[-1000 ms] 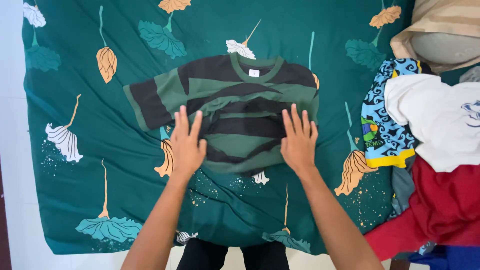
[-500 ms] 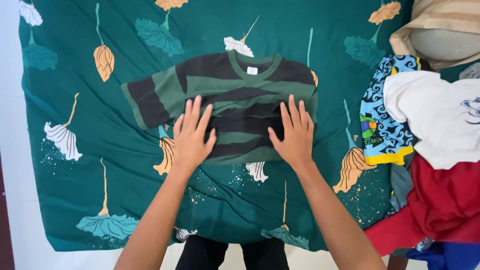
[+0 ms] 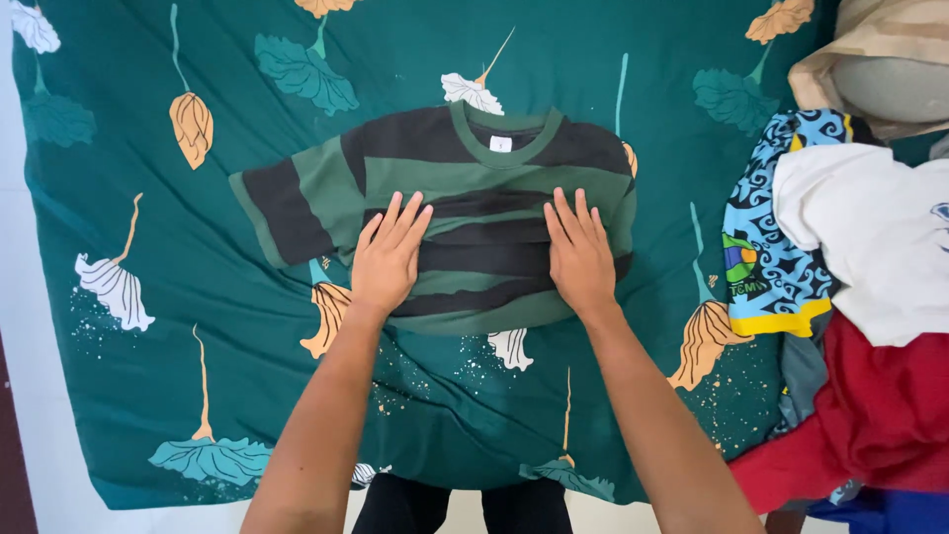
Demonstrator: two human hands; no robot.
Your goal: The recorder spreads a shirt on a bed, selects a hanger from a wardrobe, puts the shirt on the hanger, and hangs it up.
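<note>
Striped shirt (image 3: 474, 188), laid mid-sheet (image 3: 148, 247) beside a clothes pile (image 3: 870, 297), with its hem now folded further up than a second ago, is pressed flat under left hand (image 3: 388, 259) and right hand (image 3: 579, 257), fingers spread, nothing pinched.

The green leaf-print bedsheet (image 3: 178, 297) lies bare from 6 round to 12 o'clock of the striped T-shirt (image 3: 465, 173), open for a hand. At 3 o'clock a pile of clothes (image 3: 860, 297) blocks the right edge, near the shirt's folded side.
</note>
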